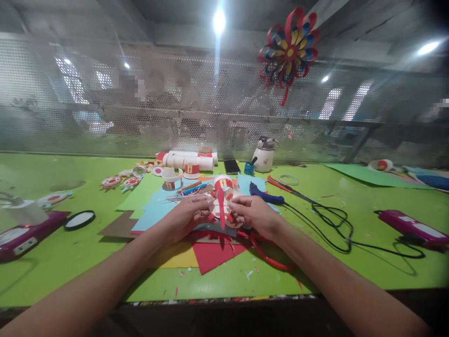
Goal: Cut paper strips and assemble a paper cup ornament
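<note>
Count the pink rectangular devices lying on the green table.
2: one pink rectangular device at the table's far left edge, another pink rectangular device at the far right beside the black cable. Others may lie outside view.

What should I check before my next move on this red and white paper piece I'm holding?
1. Both hands on the paper piece: left hand and right hand grip it: ok.
2. Red strip stuck down: cannot tell.
3. Glue gun near the right hand: ok.
4. Scissors partly under the right wrist: not ok.
5. Black cord apart from the hands: ok.
</note>
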The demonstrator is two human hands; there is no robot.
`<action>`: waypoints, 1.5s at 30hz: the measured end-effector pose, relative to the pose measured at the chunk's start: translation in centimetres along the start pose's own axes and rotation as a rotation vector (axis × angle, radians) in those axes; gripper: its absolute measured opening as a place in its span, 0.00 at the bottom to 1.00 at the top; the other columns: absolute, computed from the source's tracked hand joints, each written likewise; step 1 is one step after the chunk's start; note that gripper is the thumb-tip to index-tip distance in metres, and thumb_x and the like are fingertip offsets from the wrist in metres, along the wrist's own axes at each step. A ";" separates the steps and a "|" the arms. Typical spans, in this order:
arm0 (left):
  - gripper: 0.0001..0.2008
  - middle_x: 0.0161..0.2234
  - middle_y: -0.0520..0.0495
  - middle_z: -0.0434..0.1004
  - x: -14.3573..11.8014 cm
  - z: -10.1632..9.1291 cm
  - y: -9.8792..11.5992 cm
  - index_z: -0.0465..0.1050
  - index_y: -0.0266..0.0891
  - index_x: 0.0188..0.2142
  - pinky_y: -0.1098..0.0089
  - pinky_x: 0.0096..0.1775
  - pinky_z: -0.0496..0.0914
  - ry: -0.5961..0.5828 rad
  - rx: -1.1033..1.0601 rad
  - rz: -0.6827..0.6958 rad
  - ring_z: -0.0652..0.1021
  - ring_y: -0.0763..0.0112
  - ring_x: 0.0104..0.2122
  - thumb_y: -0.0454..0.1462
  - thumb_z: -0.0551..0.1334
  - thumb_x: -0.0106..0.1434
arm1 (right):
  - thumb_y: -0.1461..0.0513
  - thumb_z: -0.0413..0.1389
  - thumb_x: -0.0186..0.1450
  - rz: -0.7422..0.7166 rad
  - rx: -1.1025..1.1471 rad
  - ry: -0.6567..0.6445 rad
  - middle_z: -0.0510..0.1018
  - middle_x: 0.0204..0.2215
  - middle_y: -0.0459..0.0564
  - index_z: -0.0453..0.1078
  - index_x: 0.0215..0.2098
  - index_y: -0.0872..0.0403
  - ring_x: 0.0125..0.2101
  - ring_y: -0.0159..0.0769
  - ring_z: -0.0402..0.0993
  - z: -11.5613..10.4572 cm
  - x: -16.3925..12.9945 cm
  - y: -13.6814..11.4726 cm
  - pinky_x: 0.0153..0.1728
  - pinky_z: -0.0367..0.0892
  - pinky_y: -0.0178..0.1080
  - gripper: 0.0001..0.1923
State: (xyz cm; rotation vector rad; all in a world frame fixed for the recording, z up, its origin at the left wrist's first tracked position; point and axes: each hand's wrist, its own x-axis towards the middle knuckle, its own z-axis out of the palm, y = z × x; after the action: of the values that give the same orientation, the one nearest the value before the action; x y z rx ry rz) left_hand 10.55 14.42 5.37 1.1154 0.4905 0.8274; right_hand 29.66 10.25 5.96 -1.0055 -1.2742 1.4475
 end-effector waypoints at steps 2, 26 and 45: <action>0.05 0.31 0.43 0.76 0.1 -0.1 0.0 0.75 0.33 0.32 0.69 0.34 0.74 -0.020 0.019 -0.007 0.76 0.71 0.29 0.35 0.65 0.57 | 0.51 0.66 0.50 -0.010 -0.048 0.014 0.69 0.19 0.42 0.69 0.26 0.58 0.19 0.25 0.65 0.0 0.1 0.1 0.28 0.68 0.38 0.19; 0.04 0.29 0.44 0.75 1.0 -2.0 0.1 0.71 0.33 0.31 0.67 0.33 0.76 0.184 0.019 -0.012 0.78 0.69 0.29 0.32 0.65 0.56 | 0.51 0.55 0.61 -0.307 -1.440 -0.126 0.75 0.46 0.56 0.69 0.52 0.53 0.47 0.49 0.63 -2.0 -0.9 -1.6 0.47 0.60 0.47 0.24; 0.05 0.25 0.48 0.73 0.2 -0.4 -0.1 0.72 0.34 0.27 0.64 0.38 0.73 0.075 -0.080 0.004 0.74 0.74 0.26 0.33 0.67 0.54 | 0.58 0.60 0.60 -0.556 -0.663 0.163 0.73 0.48 0.54 0.63 0.56 0.50 0.47 0.41 0.70 -2.0 -1.9 -4.1 0.45 0.69 0.44 0.27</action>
State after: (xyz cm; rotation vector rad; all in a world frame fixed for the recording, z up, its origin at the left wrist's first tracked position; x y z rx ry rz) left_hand 10.45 14.75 5.15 1.0151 0.5130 0.8875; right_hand 32.53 9.02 9.76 -1.0362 -1.7794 0.5084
